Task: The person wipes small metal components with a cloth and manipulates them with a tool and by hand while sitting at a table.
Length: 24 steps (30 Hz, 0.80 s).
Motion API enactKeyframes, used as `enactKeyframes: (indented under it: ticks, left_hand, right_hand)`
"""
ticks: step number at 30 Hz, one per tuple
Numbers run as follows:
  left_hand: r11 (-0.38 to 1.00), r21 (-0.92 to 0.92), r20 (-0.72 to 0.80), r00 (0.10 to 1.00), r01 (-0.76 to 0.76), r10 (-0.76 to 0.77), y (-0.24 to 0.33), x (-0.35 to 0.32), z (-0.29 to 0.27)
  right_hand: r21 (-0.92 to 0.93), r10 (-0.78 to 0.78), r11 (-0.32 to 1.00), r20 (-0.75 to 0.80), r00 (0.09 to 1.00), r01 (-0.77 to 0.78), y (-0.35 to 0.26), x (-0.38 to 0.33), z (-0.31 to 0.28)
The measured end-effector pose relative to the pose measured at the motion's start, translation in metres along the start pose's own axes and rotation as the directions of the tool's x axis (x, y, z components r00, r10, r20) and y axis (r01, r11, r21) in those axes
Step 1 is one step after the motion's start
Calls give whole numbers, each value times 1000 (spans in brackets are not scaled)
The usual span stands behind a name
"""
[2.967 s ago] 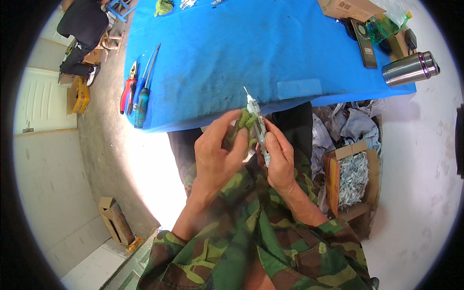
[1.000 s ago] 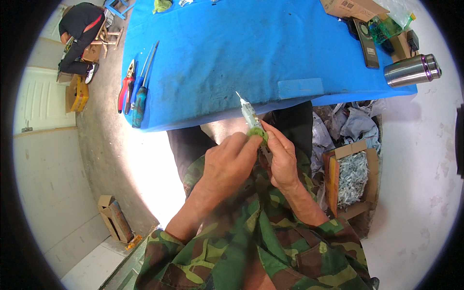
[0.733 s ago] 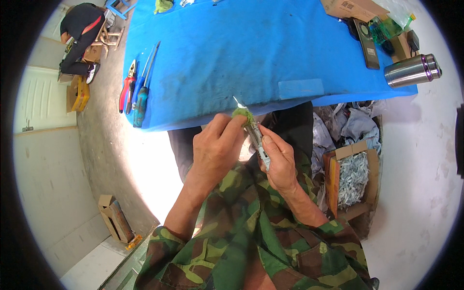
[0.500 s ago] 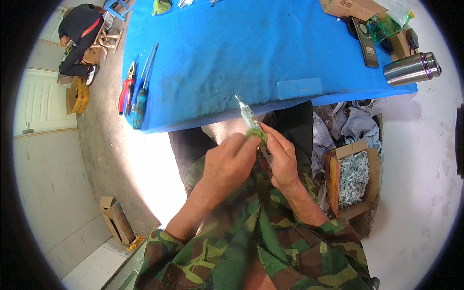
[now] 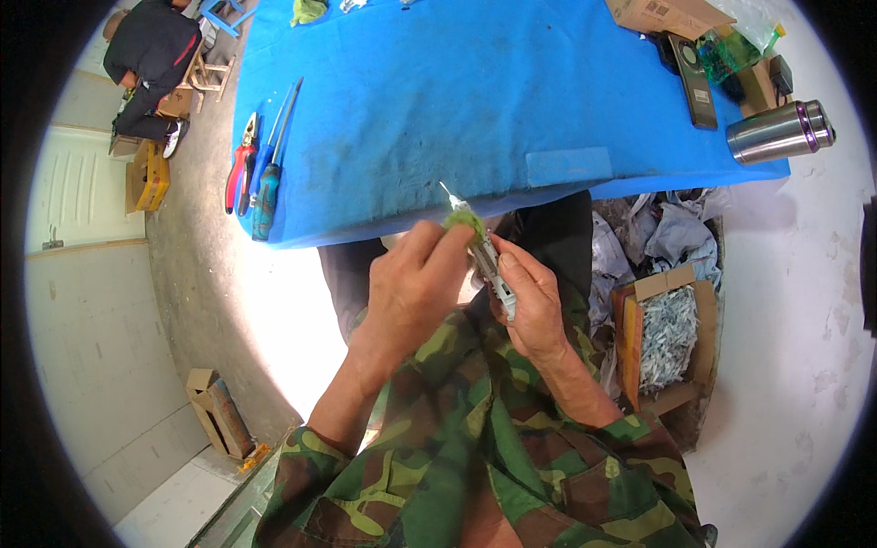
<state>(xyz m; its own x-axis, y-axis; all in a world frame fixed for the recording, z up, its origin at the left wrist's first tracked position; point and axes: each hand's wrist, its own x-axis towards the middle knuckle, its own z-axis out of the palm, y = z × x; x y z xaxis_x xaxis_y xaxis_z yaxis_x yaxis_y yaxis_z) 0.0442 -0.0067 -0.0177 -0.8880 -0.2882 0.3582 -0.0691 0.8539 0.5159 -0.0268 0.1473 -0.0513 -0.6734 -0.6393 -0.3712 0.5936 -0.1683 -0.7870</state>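
In front of my lap, just off the near edge of the blue-covered table, I hold a slim grey-white device with a thin pointed shaft (image 5: pixel 491 269). My right hand (image 5: pixel 533 301) grips it from the right, thumb along its body. Its lower end shows below the thumb, and the shaft points up and left toward the table. My left hand (image 5: pixel 416 279) is closed on a small green cloth (image 5: pixel 464 221), which wraps the device near its shaft end. The left fingertips are partly hidden behind that hand.
Red-handled pliers (image 5: pixel 242 169) and screwdrivers (image 5: pixel 267 187) lie on the blue table cover (image 5: pixel 393 110). A steel flask (image 5: pixel 781 131) and a dark phone-like slab (image 5: pixel 692 82) are at right. Below, a carton of small grey-white pieces (image 5: pixel 667 338) stands. A person (image 5: pixel 151 55) sits at far left.
My left hand and the green cloth have slid up along the device toward its shaft, uncovering the lower body. My right hand has stayed nearly in place.
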Motion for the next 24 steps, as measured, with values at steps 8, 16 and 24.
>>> enactKeyframes:
  ticks: [8,16,24]
  left_hand:
    - [996,-61,49,996,-65,68,25,-21,8]
    - [999,21,-22,999,46,-45,1,-1,3]
    - [988,-77,-62,988,136,-141,-10,3,2]
  right_hand:
    - [20,-69,997,-28,997,69,9,8,-5]
    - [-17,34,999,-7,999,-34,2,1,-1]
    - [60,92,994,60,994,-96,3,-1,-4]
